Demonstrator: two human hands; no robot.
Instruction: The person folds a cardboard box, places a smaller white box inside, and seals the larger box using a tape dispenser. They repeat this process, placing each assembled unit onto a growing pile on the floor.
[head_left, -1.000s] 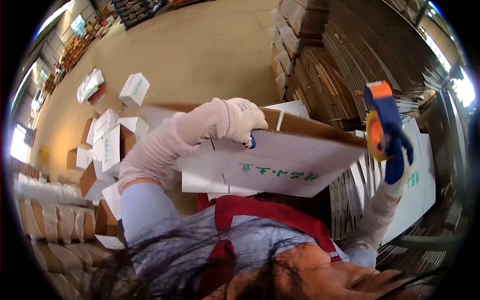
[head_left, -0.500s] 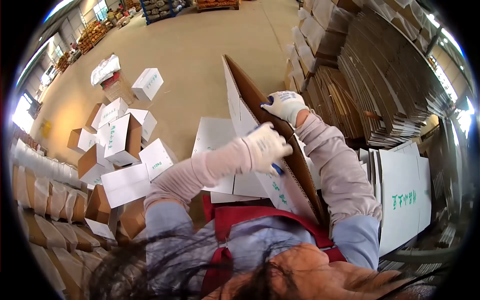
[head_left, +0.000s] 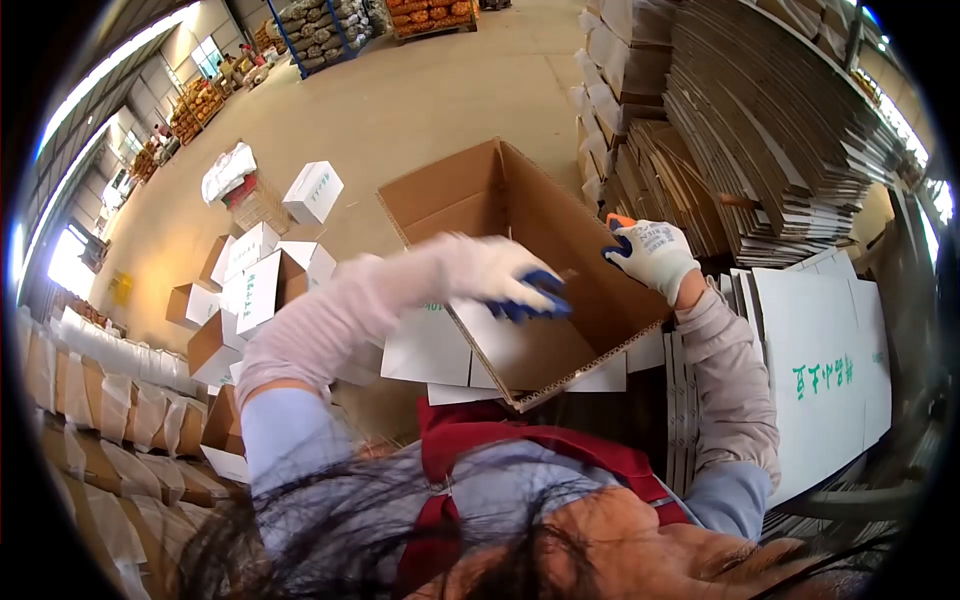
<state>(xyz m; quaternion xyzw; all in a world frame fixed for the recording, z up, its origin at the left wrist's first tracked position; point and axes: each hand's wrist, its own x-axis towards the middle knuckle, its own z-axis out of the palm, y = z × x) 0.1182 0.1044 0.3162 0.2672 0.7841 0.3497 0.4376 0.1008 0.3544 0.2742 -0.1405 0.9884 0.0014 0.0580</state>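
A cardboard box (head_left: 555, 205), brown inside and white outside, stands unfolded before me with its top open. My right hand (head_left: 655, 258), in a white glove with blue fingers, is closed on the box's right edge. Something small and orange (head_left: 622, 220) shows by its fingers; I cannot make out what it is. My left hand (head_left: 515, 282), gloved alike and blurred by motion, hovers over the box opening with its fingers apart. Under the box lie flat white cartons (head_left: 425, 345).
To my right stand folded white cartons (head_left: 825, 370) and a tall stack of flattened cardboard (head_left: 765, 130). Several opened boxes (head_left: 258, 290) lie heaped on the floor at left. A woven basket (head_left: 262, 208) with white cloth stands behind them. Pallets of sacks (head_left: 430, 14) stand far back.
The flat folded carton has been spread into an open box. My right hand has moved right with its edge. The left hand has come off the near side and swung over the opening.
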